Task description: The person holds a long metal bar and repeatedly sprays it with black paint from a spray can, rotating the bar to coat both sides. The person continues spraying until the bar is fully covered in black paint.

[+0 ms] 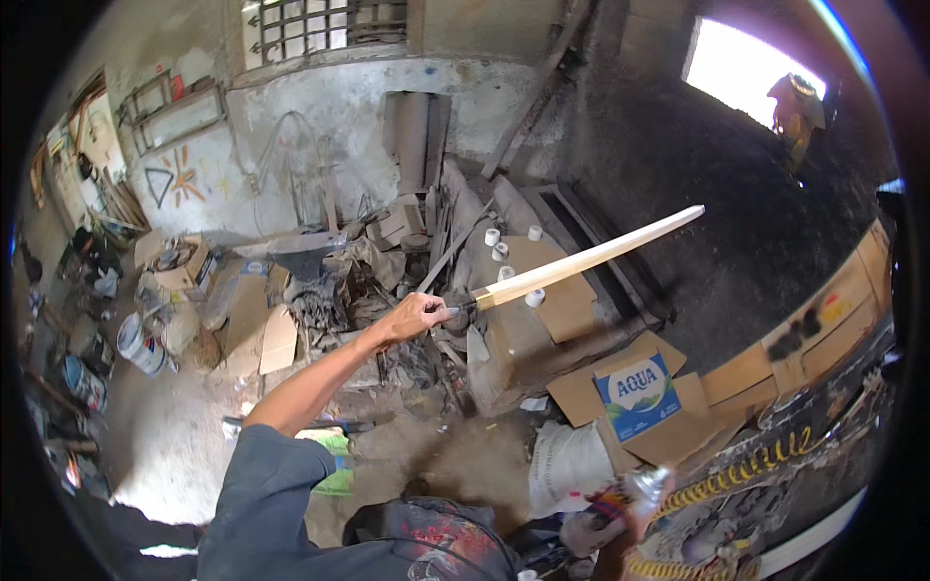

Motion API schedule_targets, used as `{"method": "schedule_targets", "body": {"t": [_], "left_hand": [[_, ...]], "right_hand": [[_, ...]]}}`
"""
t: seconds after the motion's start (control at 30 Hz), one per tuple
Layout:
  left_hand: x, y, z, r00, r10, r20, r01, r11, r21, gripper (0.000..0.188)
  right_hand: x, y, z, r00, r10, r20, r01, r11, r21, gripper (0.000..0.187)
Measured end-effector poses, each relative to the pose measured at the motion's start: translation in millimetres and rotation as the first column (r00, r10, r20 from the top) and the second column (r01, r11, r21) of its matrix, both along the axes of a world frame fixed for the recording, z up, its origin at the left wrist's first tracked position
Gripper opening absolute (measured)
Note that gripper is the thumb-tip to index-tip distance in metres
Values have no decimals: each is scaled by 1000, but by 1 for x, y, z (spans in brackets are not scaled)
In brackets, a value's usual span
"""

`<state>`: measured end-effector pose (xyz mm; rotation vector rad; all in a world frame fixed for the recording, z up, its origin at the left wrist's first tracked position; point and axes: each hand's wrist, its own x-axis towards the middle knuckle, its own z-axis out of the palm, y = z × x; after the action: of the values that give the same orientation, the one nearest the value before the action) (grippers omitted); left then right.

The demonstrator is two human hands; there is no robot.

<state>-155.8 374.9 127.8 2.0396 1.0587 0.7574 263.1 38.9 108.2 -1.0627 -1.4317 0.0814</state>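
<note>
My left arm is stretched out, and my left hand (422, 315) is closed around the dark narrow end of a long sword-shaped piece (591, 257). This piece is pale, slim and slightly curved, with a yellowish section close to my fingers, and it points up to the right. Low at the right, my right hand (632, 523) is partly hidden and blurred. It is closed on a tool with a shiny metal top (651, 481), whose kind I cannot make out. Small white cylinders (500, 252) stand on a cardboard sheet (562, 305) behind the pale piece.
An opened cardboard box (668, 407) and a white sack (572, 465) lie right of my body. A yellow coiled hose (741, 473) runs by my right hand. Scrap and crumpled cloth (320, 300) are piled ahead; a white bucket (143, 341) stands left. A sooty wall (746, 165) rises far right.
</note>
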Motion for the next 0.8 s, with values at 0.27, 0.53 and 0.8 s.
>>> {"method": "schedule_targets", "body": {"t": [0.27, 0.53, 0.8], "left_hand": [[0, 60, 26, 988, -155, 2, 154, 977, -146, 32], [-11, 58, 41, 985, -173, 3, 168, 953, -251, 30], [-11, 41, 37, 985, -172, 0, 170, 976, -136, 27]], "right_hand": [[-138, 106, 85, 902, -104, 420, 125, 992, -23, 78], [-163, 110, 95, 968, -127, 216, 126, 992, 20, 68], [-162, 104, 88, 963, -229, 144, 225, 973, 47, 74]]}}
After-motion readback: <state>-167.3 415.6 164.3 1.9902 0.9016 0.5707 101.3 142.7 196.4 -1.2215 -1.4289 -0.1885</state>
